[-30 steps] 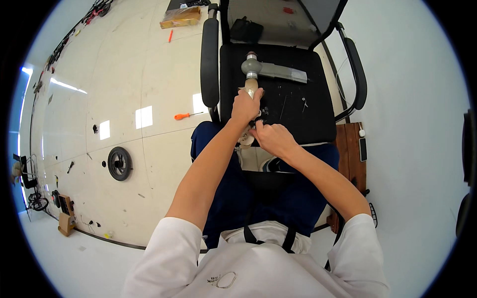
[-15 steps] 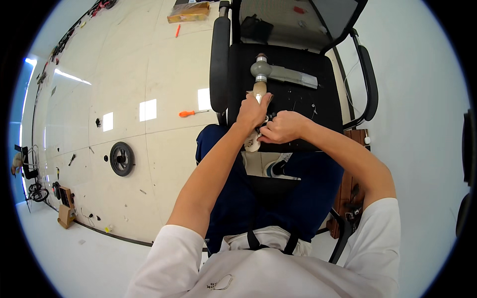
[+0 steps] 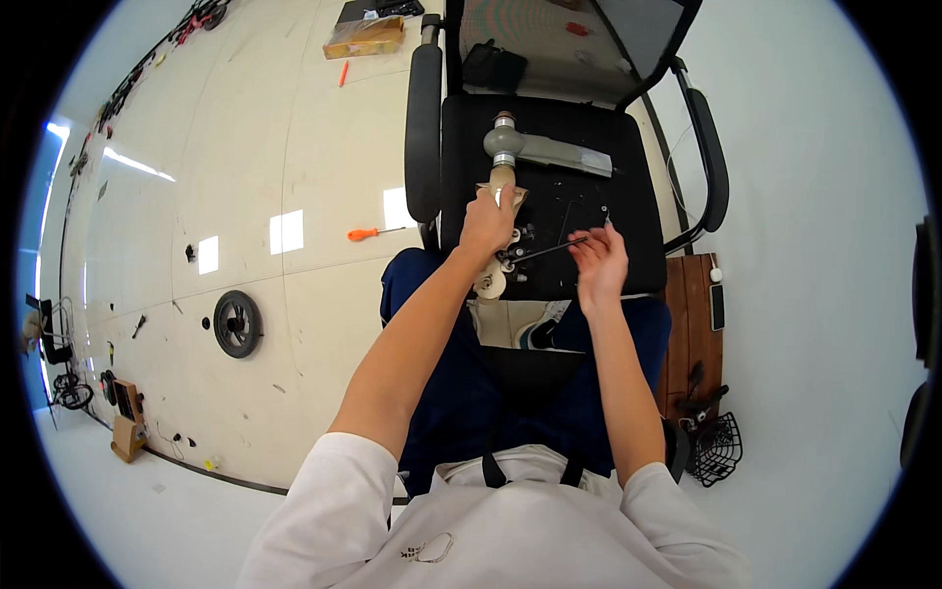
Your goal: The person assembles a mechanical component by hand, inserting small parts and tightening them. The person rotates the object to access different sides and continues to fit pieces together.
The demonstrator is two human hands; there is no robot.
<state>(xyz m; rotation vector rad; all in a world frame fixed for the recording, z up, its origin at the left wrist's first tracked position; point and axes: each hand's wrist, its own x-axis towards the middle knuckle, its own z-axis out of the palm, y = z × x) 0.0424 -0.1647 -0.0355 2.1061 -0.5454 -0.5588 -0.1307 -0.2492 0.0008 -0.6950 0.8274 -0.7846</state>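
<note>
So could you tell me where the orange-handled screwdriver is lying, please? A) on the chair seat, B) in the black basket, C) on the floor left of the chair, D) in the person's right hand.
C: the orange-handled screwdriver lies on the pale floor, left of the black chair.

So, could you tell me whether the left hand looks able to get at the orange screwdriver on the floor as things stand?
Probably not without leaning: the left hand grips the beige part on the chair seat, and the black armrest stands between it and the orange screwdriver.
</note>
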